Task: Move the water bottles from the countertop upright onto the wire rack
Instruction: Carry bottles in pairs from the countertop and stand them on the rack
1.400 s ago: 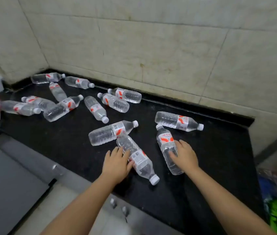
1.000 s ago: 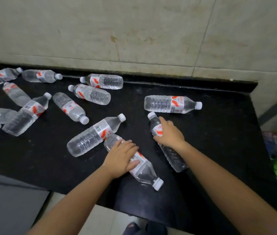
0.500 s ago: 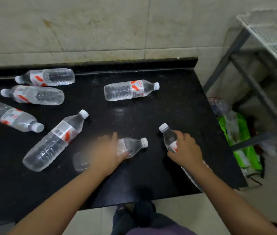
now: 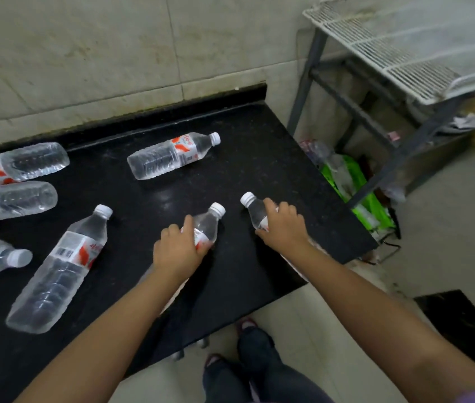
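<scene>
Head view: each hand's grip clasps a bottle near the countertop [image 4: 303, 181] edge.

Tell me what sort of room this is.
Probably a plain kitchen or utility room: a black stone countertop set against a tiled wall, a white wire rack on a grey metal frame beside it, and a tiled floor.

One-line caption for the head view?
Left hand and right hand each grip a water bottle over the black countertop; wire rack waits empty.
</scene>
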### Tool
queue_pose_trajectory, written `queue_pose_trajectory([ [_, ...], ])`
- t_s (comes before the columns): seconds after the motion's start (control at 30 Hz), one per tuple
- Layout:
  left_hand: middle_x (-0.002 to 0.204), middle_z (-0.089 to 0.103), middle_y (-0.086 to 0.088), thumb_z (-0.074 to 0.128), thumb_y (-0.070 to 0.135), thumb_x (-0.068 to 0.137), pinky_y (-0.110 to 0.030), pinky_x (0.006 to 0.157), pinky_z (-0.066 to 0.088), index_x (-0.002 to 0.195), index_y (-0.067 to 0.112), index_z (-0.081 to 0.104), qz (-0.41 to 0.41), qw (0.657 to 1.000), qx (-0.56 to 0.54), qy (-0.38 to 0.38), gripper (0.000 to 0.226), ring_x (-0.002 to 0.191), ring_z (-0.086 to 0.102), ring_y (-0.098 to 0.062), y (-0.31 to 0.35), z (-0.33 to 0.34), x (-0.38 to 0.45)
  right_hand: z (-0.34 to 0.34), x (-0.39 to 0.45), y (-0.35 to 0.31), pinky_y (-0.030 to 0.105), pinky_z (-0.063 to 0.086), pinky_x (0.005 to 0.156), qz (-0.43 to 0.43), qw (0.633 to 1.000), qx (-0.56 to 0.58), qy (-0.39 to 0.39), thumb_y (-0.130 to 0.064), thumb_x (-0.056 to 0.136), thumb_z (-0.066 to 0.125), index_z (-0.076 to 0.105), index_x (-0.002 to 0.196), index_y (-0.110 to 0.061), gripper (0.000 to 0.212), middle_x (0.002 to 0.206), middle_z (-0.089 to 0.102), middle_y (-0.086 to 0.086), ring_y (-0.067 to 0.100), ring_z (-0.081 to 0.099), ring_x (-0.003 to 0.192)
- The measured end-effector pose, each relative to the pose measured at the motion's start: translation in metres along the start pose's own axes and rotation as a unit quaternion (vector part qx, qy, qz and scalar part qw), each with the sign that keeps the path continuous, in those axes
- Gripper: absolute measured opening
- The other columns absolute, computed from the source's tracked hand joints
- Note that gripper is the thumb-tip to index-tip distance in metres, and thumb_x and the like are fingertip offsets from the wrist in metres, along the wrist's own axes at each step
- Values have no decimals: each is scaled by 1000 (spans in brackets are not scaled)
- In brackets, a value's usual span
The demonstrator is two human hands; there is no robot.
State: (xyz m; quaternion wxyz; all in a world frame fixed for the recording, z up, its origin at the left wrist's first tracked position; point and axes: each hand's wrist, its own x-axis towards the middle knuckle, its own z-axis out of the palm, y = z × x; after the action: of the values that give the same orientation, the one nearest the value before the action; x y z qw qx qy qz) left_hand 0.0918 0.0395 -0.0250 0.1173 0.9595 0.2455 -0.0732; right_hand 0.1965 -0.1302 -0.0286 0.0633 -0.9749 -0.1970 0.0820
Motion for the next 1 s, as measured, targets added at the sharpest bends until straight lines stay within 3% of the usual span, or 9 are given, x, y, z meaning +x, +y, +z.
queue_pose_trajectory([
  [0.13, 122, 45, -23, 45, 47, 87, -46, 87, 41, 139, 10, 16, 11, 994, -95, 52, 70, 113, 42, -38, 36, -22, 4, -25, -20, 19, 42, 41, 88, 37, 994, 94, 41, -34, 80, 63, 29, 131, -10, 65, 121, 44, 18, 35, 44, 111],
  [0.3, 123, 44, -25, 45, 47, 87, -47, 88, 39, 140, 7, 13, 77, 978, -142, 133, 74, 113, 40, -40, 108, -67, 9, -87, -35, 51, 37, 32, 96, 31, 965, 228, 126, -31, 84, 60, 23, 135, -6, 67, 129, 35, 20, 33, 35, 120],
  [0.4, 121, 45, -26, 47, 46, 87, -46, 90, 37, 140, 5, 13, 119, 961, -171, 181, 75, 113, 41, -40, 154, -101, 13, -138, -37, 80, 31, 29, 98, -15, 935, 300, 189, -26, 82, 63, 23, 133, -7, 67, 132, 34, 17, 29, 34, 123],
  [0.57, 124, 44, -32, 54, 40, 84, -47, 93, 35, 139, -1, 18, 168, 920, -217, 281, 77, 114, 40, -42, 246, -158, 20, -231, -27, 148, 36, 36, 99, -85, 858, 419, 284, -24, 76, 65, 23, 127, -11, 68, 125, 38, 13, 29, 43, 119],
  [0.73, 117, 46, -37, 56, 38, 83, -49, 89, 36, 137, -4, 21, 173, 887, -232, 361, 77, 107, 44, -45, 348, -198, 40, -302, 9, 230, 45, 39, 99, -142, 839, 383, 360, -20, 78, 68, 25, 128, -7, 67, 122, 41, 14, 31, 45, 115],
  [0.9, 122, 44, -35, 55, 37, 85, -47, 91, 33, 137, -4, 21, 141, 870, -232, 411, 75, 111, 42, -44, 421, -224, 73, -347, 62, 287, 33, 32, 89, -153, 832, 296, 443, -18, 77, 69, 32, 127, 3, 65, 122, 43, 24, 33, 42, 112],
  [1.0, 122, 45, -32, 53, 39, 85, -46, 89, 31, 138, -2, 21, 114, 867, -222, 431, 74, 110, 42, -42, 449, -234, 100, -362, 105, 304, 33, 32, 84, -135, 827, 271, 475, -19, 77, 69, 35, 125, 6, 64, 120, 45, 27, 36, 42, 110],
])
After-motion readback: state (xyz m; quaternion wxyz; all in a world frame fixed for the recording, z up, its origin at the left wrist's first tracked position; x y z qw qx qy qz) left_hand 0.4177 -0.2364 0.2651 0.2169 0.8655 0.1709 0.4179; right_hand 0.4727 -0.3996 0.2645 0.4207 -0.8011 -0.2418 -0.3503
